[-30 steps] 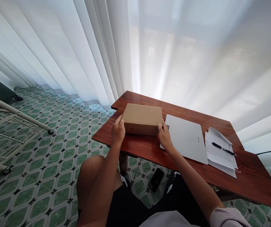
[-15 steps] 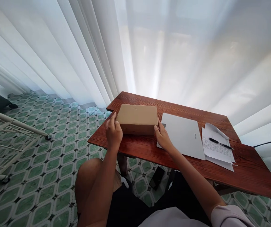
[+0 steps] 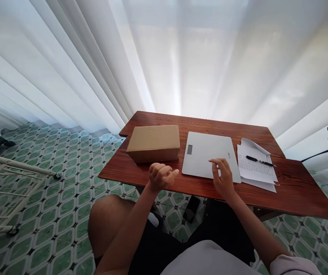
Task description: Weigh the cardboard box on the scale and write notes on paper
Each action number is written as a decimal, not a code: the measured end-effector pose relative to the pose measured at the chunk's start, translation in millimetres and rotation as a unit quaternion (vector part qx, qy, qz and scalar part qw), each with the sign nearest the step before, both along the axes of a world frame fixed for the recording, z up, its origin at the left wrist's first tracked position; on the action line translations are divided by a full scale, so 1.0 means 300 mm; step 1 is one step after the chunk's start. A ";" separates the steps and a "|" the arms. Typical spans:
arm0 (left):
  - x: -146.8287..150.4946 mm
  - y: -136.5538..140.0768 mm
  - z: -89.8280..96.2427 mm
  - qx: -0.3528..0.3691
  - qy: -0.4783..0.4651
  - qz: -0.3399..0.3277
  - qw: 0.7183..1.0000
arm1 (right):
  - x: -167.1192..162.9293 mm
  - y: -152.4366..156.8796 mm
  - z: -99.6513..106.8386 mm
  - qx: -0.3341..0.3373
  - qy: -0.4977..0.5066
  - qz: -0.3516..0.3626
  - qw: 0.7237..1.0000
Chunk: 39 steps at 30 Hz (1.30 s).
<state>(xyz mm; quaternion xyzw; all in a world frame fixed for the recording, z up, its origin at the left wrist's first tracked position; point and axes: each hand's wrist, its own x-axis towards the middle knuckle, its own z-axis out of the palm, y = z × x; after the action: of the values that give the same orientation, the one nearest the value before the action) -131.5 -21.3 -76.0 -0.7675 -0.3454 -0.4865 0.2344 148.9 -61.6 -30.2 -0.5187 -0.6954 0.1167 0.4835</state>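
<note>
A closed brown cardboard box (image 3: 155,139) rests on the left part of the wooden table (image 3: 298,187). Just in front of it, apart from the box, hovers my left hand (image 3: 161,177), its fingers curled in and the thumb pointing right; nothing shows in it. To the box's right lies a flat pale digital scale (image 3: 206,147) with a small dark display at its left side. My right hand (image 3: 222,177) is over the scale's front edge, fingers loosely bent and apart, holding nothing. Whether it touches the scale I cannot tell.
Right of the scale are handwritten papers (image 3: 255,166) with a black pen (image 3: 259,160) on top. A dark phone (image 3: 191,209) is on the tiled floor below. White curtains (image 3: 186,68) hang behind the table, and a white wheeled rack (image 3: 15,164) stands at left.
Both hands have let go of the box and moved right, the right one over to the scale. The box stays on the table, and the view has shifted slightly.
</note>
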 end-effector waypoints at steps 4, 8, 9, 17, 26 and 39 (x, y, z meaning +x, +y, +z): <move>0.148 -0.047 0.014 0.011 0.098 -0.089 0.991 | 0.182 -0.048 -0.009 0.042 -0.064 -0.053 0.996; 0.277 -0.097 0.062 0.079 0.168 -0.204 0.961 | 0.341 -0.078 0.008 0.057 -0.106 -0.105 0.987; 0.303 -0.108 0.071 0.087 0.176 -0.224 0.955 | 0.375 -0.083 0.014 0.061 -0.112 -0.119 0.985; 0.439 -0.129 0.081 0.081 0.222 -0.295 0.926 | 0.663 -0.049 0.021 0.046 -0.233 -0.180 0.954; 0.712 -0.120 0.159 0.087 0.311 -0.378 0.867 | 0.905 0.069 -0.129 -0.052 -0.366 -0.217 0.904; 1.069 -0.095 0.056 -0.006 0.344 -0.316 0.884 | 0.913 0.091 -0.214 -0.069 -0.299 -0.230 0.923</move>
<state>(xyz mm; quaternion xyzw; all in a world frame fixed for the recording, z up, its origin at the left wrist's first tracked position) 189.3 -49.9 -59.3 -0.9565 0.0153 -0.2379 0.1679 422.8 -34.2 -94.6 -0.7073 -0.6594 -0.1111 0.2294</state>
